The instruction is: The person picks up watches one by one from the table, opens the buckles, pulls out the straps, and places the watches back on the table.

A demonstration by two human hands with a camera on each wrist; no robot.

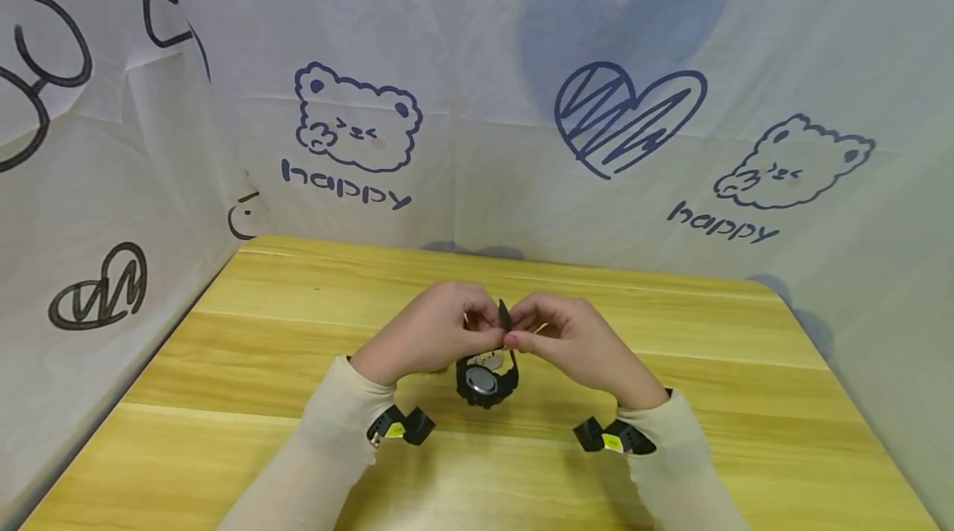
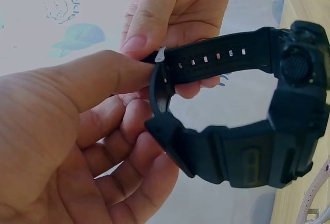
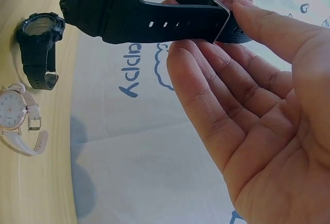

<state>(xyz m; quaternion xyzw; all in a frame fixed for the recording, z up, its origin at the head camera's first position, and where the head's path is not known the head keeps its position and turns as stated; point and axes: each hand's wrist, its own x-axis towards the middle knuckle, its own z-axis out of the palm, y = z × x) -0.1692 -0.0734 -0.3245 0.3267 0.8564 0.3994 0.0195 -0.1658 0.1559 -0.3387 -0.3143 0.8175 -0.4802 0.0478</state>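
Note:
A black digital wristwatch (image 1: 481, 382) hangs below both hands, its strap bent into a loop. My left hand (image 1: 440, 328) pinches the strap at the buckle side between thumb and fingers. From the right, my right hand (image 1: 581, 340) pinches the strap's holed end, with the tip (image 1: 504, 316) standing up between the two hands. In the left wrist view, the holed strap (image 2: 221, 54) runs through the silver buckle (image 2: 161, 55), close by the left thumb. The right wrist view shows the strap (image 3: 160, 23) crossing above the right hand's extended lower fingers.
On the wooden table (image 1: 298, 349) lie a second black watch (image 3: 37, 49) and a rose-gold watch with a pale strap (image 3: 13, 109). White cloth (image 1: 484, 183) printed with bears and hearts hangs behind the table and along its left side.

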